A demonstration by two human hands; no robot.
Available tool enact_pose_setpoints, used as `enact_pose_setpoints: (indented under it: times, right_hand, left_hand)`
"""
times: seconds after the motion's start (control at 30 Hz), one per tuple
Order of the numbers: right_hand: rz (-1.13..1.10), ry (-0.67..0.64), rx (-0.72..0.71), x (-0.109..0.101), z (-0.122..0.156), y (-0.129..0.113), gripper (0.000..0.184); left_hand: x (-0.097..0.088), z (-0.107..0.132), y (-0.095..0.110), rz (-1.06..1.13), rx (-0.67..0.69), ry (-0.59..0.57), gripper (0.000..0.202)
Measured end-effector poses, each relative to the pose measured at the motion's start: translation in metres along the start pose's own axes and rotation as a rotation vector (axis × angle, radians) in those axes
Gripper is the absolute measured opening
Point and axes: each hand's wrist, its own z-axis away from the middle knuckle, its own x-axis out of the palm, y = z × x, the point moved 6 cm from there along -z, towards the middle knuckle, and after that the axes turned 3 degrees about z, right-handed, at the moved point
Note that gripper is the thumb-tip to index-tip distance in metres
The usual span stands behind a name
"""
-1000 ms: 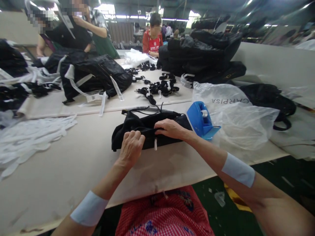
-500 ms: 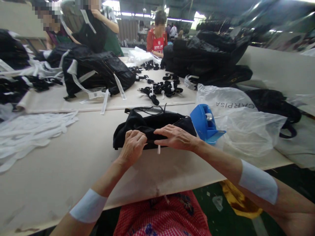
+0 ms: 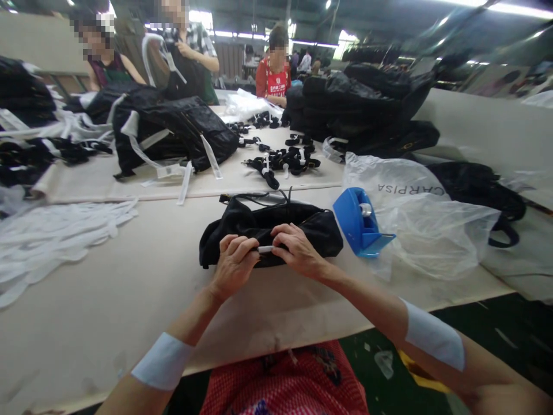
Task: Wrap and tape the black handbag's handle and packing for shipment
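A flat black bag (image 3: 268, 226) lies on the beige table (image 3: 129, 276) right in front of me. My left hand (image 3: 233, 262) and my right hand (image 3: 298, 249) rest on its near edge, close together. Between their pinched fingers runs a small white strip (image 3: 265, 249), held level. A thin black cord loops off the bag's far side. Both hands are closed.
A blue tape dispenser (image 3: 358, 222) sits right of the bag, beside a clear plastic bag (image 3: 423, 225). White strips (image 3: 56, 230) pile at the left. Black straps (image 3: 280, 158) and heaps of black bags (image 3: 363, 104) lie farther back. Three people work at the far side.
The white strip hung down from my right hand; now both hands pinch it level. My hands have drawn closer together on the bag's near edge.
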Motion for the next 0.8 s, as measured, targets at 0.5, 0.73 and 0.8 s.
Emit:
enact_pose_setpoints:
  times: [0.5,0.73,0.8]
  right_hand:
    - [0.380,0.028,0.058,-0.019,0.030,0.011,0.090]
    - [0.172,-0.216,-0.045,-0.030,0.020,0.045,0.017]
    - [0.135,-0.234,-0.030,-0.034,0.009,0.049,0.008]
  left_hand:
    - [0.005,-0.011,-0.002,0.122,0.047,-0.225,0.018]
    - [0.012,-0.013,0.007,0.043,-0.006,-0.290,0.025]
    - [0.013,-0.015,0.012,-0.011,0.011,-0.278,0.032]
